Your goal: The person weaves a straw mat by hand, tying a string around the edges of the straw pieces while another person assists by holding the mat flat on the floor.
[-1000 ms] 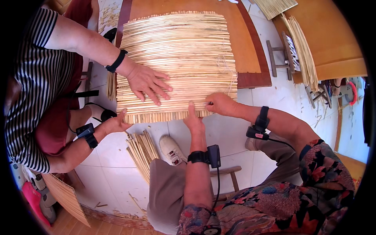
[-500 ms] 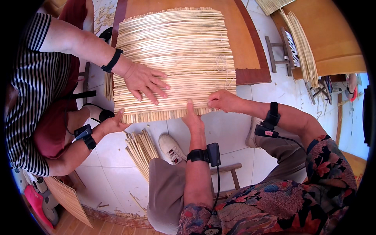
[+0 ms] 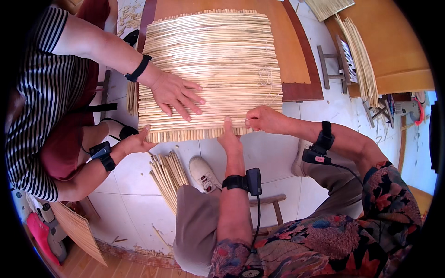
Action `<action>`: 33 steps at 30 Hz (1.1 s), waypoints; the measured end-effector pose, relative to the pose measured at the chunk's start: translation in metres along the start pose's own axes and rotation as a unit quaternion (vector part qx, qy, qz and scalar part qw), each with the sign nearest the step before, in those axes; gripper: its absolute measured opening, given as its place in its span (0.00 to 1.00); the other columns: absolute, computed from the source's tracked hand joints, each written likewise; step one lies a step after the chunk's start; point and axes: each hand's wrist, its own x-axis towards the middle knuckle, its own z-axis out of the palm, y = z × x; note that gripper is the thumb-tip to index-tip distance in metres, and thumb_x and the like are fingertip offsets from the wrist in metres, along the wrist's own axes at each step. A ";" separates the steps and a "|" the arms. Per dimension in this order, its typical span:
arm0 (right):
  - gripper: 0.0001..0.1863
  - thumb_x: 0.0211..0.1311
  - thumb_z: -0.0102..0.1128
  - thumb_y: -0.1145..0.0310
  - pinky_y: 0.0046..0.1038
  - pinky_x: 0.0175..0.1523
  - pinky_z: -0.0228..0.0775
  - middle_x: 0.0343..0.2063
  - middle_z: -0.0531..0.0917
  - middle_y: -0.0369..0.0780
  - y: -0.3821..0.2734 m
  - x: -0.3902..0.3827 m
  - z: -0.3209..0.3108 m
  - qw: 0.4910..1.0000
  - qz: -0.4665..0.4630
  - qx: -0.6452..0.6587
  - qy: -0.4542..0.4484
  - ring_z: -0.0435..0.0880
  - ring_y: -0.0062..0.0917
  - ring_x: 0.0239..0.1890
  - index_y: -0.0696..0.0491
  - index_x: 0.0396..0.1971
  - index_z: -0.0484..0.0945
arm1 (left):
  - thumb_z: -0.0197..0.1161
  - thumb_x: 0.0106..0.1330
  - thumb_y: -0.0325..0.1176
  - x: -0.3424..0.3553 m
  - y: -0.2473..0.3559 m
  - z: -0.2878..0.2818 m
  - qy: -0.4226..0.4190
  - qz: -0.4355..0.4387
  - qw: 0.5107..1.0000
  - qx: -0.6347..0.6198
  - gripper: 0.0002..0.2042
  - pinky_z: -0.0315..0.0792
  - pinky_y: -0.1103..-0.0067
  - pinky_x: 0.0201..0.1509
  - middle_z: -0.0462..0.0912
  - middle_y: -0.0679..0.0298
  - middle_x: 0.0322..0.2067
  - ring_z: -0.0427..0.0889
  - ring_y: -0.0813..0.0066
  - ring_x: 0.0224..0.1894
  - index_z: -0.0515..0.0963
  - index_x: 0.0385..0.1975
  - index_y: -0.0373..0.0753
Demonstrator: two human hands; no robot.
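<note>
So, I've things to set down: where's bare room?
The table looks bare between reed mat and dark red border at right, as does floor between mat and stool. Crowded: the mat's near half, with left hand, right hand and co-worker's hands.

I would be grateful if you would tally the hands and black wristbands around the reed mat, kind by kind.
Wearer's hands, left hand and right hand: 2
Co-worker's hands: 2
Black wristbands: 4
Total: 8
</note>
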 end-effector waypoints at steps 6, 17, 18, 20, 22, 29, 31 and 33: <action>0.10 0.58 0.50 0.68 0.23 0.29 0.65 0.16 0.74 0.37 -0.001 0.004 -0.002 0.999 0.019 -0.032 -0.033 0.72 0.22 0.21 0.58 0.25 0.75 | 0.62 0.57 0.36 0.000 0.003 -0.003 -0.015 -0.024 1.000 0.004 0.24 0.75 0.77 0.35 0.73 0.62 0.45 0.76 0.73 0.40 0.65 0.52 0.36; 0.09 0.58 0.48 0.69 0.33 0.42 0.69 0.33 0.76 0.43 -0.025 -0.014 -0.047 0.923 -0.094 -0.316 0.197 0.76 0.37 0.37 0.52 0.35 0.76 | 0.62 0.55 0.51 -0.004 0.036 -0.019 -0.011 -0.023 0.993 -0.116 0.35 0.60 0.62 0.59 0.63 0.62 0.56 0.63 0.65 0.56 0.57 0.58 0.41; 0.09 0.58 0.47 0.68 0.34 0.41 0.69 0.32 0.75 0.44 -0.017 -0.011 -0.044 0.921 -0.130 -0.312 0.194 0.76 0.38 0.36 0.52 0.34 0.76 | 0.62 0.56 0.49 -0.006 0.039 -0.014 -0.006 -0.017 0.995 -0.094 0.33 0.63 0.63 0.56 0.64 0.61 0.54 0.65 0.66 0.55 0.58 0.58 0.40; 0.09 0.57 0.47 0.68 0.33 0.41 0.69 0.32 0.75 0.44 -0.013 -0.005 -0.034 0.927 -0.154 -0.294 0.173 0.76 0.37 0.36 0.51 0.34 0.76 | 0.61 0.58 0.44 -0.006 0.047 -0.005 0.008 -0.001 0.999 -0.048 0.31 0.69 0.65 0.51 0.67 0.59 0.51 0.69 0.66 0.52 0.58 0.56 0.37; 0.08 0.57 0.51 0.70 0.30 0.42 0.68 0.33 0.76 0.42 -0.021 0.005 -0.009 0.946 -0.123 -0.268 0.134 0.76 0.36 0.38 0.51 0.35 0.77 | 0.62 0.58 0.41 0.000 0.049 -0.007 0.022 0.000 0.997 -0.067 0.29 0.70 0.66 0.50 0.68 0.59 0.50 0.70 0.66 0.50 0.60 0.56 0.36; 0.08 0.56 0.51 0.73 0.27 0.34 0.70 0.27 0.76 0.41 0.008 0.031 0.008 0.988 -0.097 -0.114 0.046 0.76 0.30 0.27 0.56 0.35 0.75 | 0.61 0.59 0.36 0.009 0.044 -0.009 -0.006 0.049 0.995 -0.084 0.26 0.71 0.72 0.48 0.70 0.59 0.48 0.73 0.68 0.47 0.62 0.54 0.33; 0.08 0.57 0.49 0.74 0.25 0.29 0.71 0.25 0.76 0.40 -0.005 0.024 -0.003 1.000 0.019 -0.007 0.015 0.75 0.24 0.22 0.57 0.35 0.75 | 0.61 0.59 0.35 0.011 0.041 -0.010 0.006 0.064 0.995 -0.076 0.26 0.71 0.72 0.49 0.70 0.59 0.48 0.73 0.69 0.47 0.62 0.54 0.32; 0.09 0.58 0.47 0.75 0.22 0.27 0.71 0.25 0.75 0.38 -0.010 0.021 -0.014 0.998 0.058 0.013 -0.005 0.74 0.20 0.21 0.57 0.36 0.75 | 0.61 0.59 0.35 0.013 0.040 -0.010 0.013 0.077 0.995 -0.069 0.25 0.71 0.73 0.48 0.70 0.60 0.48 0.73 0.70 0.47 0.62 0.54 0.32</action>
